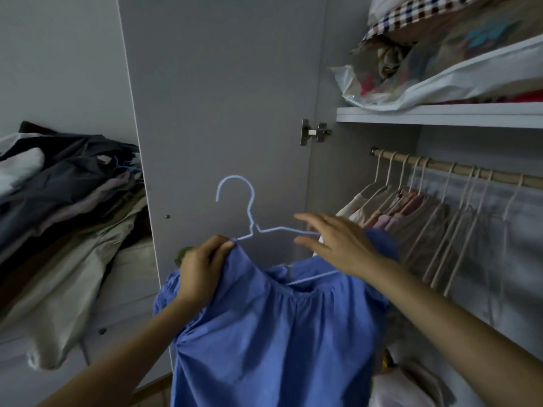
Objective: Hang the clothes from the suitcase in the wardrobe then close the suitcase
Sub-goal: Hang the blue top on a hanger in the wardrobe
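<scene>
Left hand [202, 268] is doing the actual holding here: fingers curled over and pinching the shoulder of the blue top [273, 333] right where it meets the left end of the blue wire hanger [249, 212], knuckles toward the camera, forearm coming up from the bottom left. Right hand [335, 245] isn't gripping anything, fingers are stretched out and spread a bit, palm down, laid over the hanger's right arm and the other shoulder of the top, with that forearm running in from the lower right. The top is draped on the hanger and hangs down between the two arms, the neckline sagging so the hanger's bottom bar shows across it. The hook sticks up in front of the open grey wardrobe door [223, 113], well left of the rail. The wooden rail [458, 170] is off to the right inside the wardrobe, with a row of pale hangers and light pinkish clothes [411, 210] already on it. Above that there's a white shelf [440, 114] with bedding stuffed in a plastic bag [426, 77]. Over on the left, past the door, sits a messy heap of dark and beige clothes [67, 201].
</scene>
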